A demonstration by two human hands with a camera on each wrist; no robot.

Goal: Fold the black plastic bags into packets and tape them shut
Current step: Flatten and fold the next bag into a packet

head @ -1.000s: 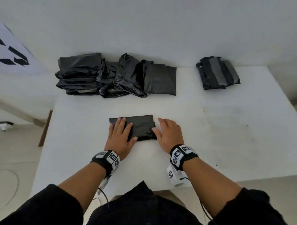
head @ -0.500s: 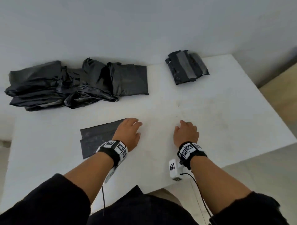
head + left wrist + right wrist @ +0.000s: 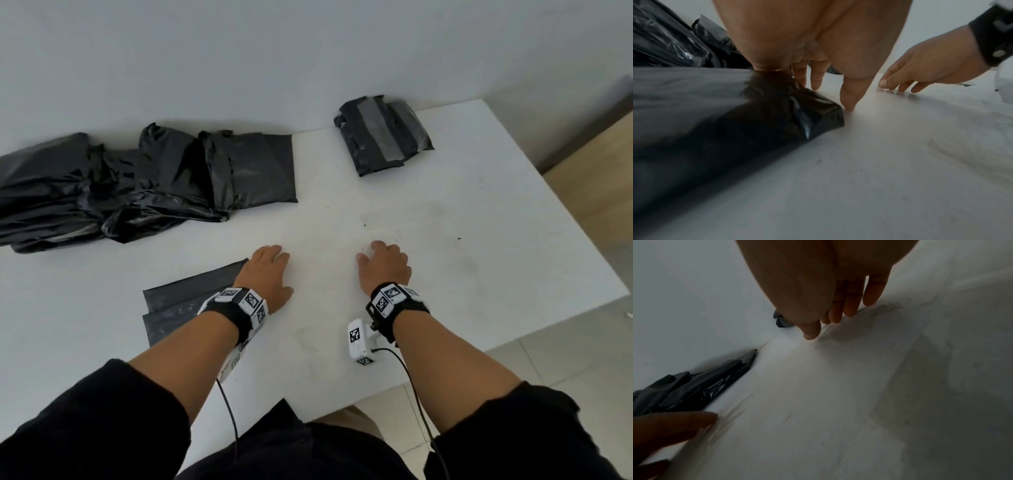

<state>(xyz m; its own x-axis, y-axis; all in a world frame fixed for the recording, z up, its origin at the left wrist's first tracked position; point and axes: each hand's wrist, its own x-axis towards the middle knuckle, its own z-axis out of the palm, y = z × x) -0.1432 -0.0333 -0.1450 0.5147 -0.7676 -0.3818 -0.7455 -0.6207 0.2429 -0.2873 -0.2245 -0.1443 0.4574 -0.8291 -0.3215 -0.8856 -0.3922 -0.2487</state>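
The folded black bag (image 3: 178, 301) lies flat on the white bench (image 3: 445, 246), tucked under the left hand's (image 3: 269, 275) heel and wrist, fingers relaxed and reaching past its edge onto bare bench. The right hand (image 3: 385, 265) sits well off to that hand's right, fingers loosely spread, tips touching the bench, holding nothing. Beyond the left hand is the loose pile of black bags (image 3: 137, 185); beyond the right, a taped packet (image 3: 382, 133).

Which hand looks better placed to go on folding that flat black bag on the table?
Probably the left hand: its heel rests on the corner of the flat black bag, fingers straight. The right hand rests its fingertips on bare table, apart from the bag, holding nothing.
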